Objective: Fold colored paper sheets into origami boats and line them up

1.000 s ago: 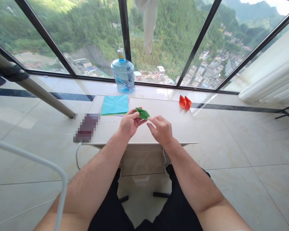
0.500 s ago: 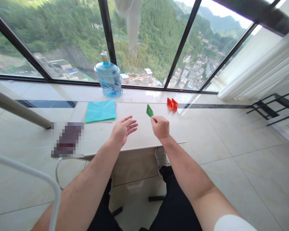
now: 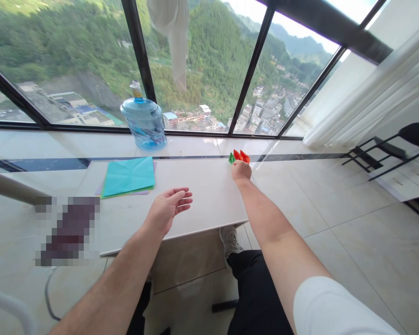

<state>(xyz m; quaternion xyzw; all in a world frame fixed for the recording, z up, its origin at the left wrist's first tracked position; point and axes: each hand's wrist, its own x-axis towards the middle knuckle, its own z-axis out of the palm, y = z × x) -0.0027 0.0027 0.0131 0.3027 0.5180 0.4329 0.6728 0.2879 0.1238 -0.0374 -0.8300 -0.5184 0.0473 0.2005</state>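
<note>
My right hand reaches to the far right corner of the white table, its fingers closed on a small green folded paper piece. Directly right of the green piece stand two orange-red folded paper pieces, partly hidden behind my knuckles. Whether the green one touches them I cannot tell. Over the middle of the table hovers my left hand, fingers stretched out and apart, holding nothing. To its left lies a stack of coloured paper sheets, with a creased turquoise sheet on top.
The white table stands before a large window. A blue water jug is on the ledge behind it. A blurred-out dark object lies at the table's left edge. A black chair stands far right.
My right hand has carried the green paper piece right and away from me, up beside the orange-red pieces. My left hand stays open over the table. The view has turned somewhat rightward.
</note>
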